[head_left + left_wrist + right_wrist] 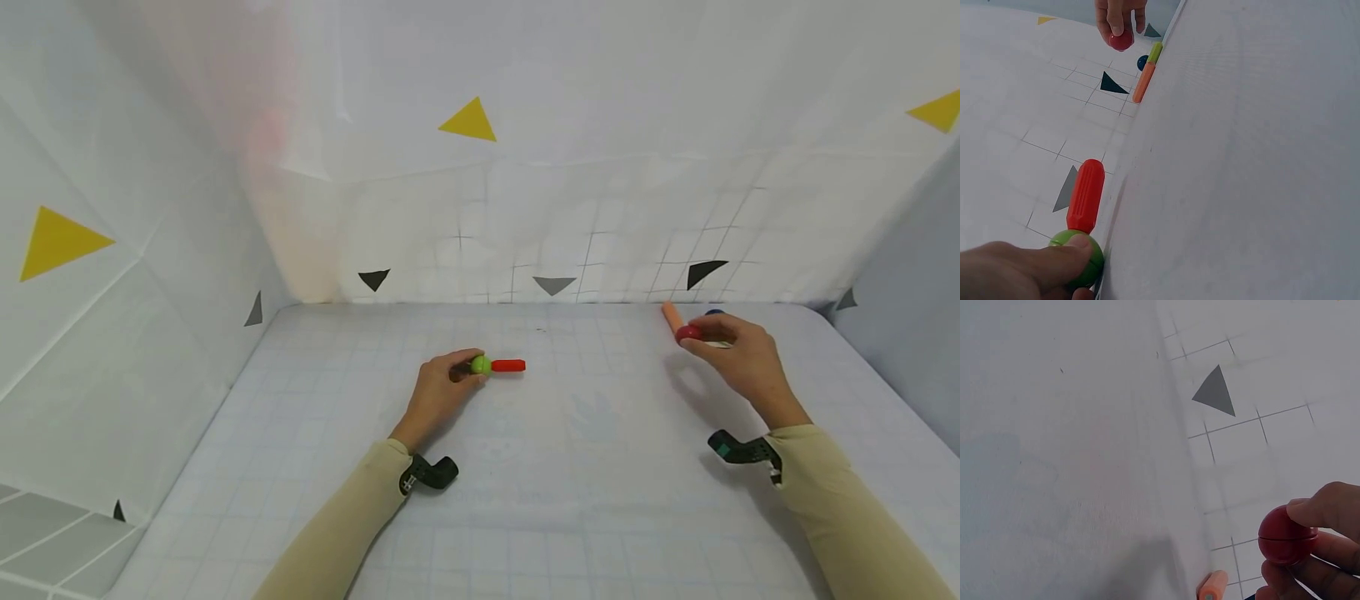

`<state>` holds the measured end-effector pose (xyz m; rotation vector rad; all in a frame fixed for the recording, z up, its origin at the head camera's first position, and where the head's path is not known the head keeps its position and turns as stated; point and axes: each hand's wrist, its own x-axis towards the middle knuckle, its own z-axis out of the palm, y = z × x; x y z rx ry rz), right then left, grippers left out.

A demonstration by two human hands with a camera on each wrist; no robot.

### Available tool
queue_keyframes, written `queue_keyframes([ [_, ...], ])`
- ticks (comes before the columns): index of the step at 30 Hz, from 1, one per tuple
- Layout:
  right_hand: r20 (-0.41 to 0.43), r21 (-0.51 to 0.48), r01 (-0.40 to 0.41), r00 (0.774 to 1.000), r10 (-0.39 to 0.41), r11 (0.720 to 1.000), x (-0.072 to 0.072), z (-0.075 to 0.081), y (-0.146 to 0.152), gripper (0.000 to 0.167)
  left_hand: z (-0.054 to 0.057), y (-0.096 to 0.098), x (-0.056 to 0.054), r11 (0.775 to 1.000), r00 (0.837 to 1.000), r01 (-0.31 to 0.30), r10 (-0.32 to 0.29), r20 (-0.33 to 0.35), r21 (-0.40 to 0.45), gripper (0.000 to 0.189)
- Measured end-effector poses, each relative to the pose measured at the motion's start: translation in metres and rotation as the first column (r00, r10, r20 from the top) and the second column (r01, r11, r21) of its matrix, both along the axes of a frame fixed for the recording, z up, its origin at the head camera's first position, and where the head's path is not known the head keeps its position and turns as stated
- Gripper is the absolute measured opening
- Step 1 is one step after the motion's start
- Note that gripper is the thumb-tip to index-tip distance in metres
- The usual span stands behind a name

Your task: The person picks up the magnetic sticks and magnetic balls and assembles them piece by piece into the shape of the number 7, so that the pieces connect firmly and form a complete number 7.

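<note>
A green ball (482, 365) is pinched between the thumb and fingers of my left hand (438, 387). A red ridged stick (508, 366) points away from that ball, its end right at the ball's surface. On the right, my right hand (738, 358) holds a red ball (688, 333) at its fingertips; a seam runs round this ball (1286, 537) in the right wrist view. An orange stick (671, 317) lies just behind it. In the left wrist view, a yellow-green stick (1155, 52) lines up end to end with the orange one.
Beside the two lined-up sticks sits a blue ball (1142, 62), mostly hidden by my right hand in the head view. The white table (570, 467) meets an upright white sheet at the back, marked with triangles (553, 285) and grid lines.
</note>
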<state>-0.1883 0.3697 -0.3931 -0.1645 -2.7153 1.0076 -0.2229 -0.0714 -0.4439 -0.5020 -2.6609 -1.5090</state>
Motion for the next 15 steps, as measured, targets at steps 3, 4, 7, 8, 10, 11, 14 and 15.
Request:
queue_keyframes([
  [3,-0.006,0.002,-0.011,1.0,0.011,1.0,-0.001,0.001,-0.004,0.049,-0.001,0.0,0.0,1.0,1.0,0.0,0.0,0.002,0.005,0.04],
  [4,-0.007,-0.001,-0.017,1.0,0.017,1.0,-0.001,0.002,-0.006,0.049,-0.001,0.0,-0.001,1.0,1.0,0.0,0.0,0.002,0.006,0.04],
  [7,-0.012,-0.007,-0.032,0.999,0.032,0.999,-0.001,0.002,-0.01,0.049,-0.001,-0.001,-0.001,1.0,1.0,-0.002,0.002,0.0,0.01,0.039],
  [8,-0.015,-0.005,-0.036,0.999,0.036,0.999,-0.001,0.003,-0.011,0.049,-0.001,-0.001,-0.001,1.0,1.0,-0.002,0.003,-0.002,0.009,0.039],
  [10,-0.027,-0.004,-0.044,0.999,0.044,0.999,-0.001,0.003,-0.014,0.048,-0.002,-0.001,-0.001,1.0,1.0,-0.002,0.003,-0.005,0.006,0.039],
  [11,-0.033,-0.004,-0.049,0.998,0.049,0.999,-0.001,0.003,-0.015,0.048,-0.002,0.0,-0.001,1.0,1.0,-0.003,0.003,-0.007,0.005,0.039],
  [14,-0.051,0.002,-0.065,0.997,0.065,0.998,-0.001,0.005,-0.019,0.046,-0.002,0.0,-0.001,1.0,1.0,-0.002,0.002,-0.007,0.005,0.039],
  [15,-0.055,0.005,-0.07,0.996,0.071,0.998,-0.001,0.005,-0.02,0.045,-0.002,0.0,-0.001,1.0,1.0,-0.001,0.001,-0.006,0.004,0.04],
])
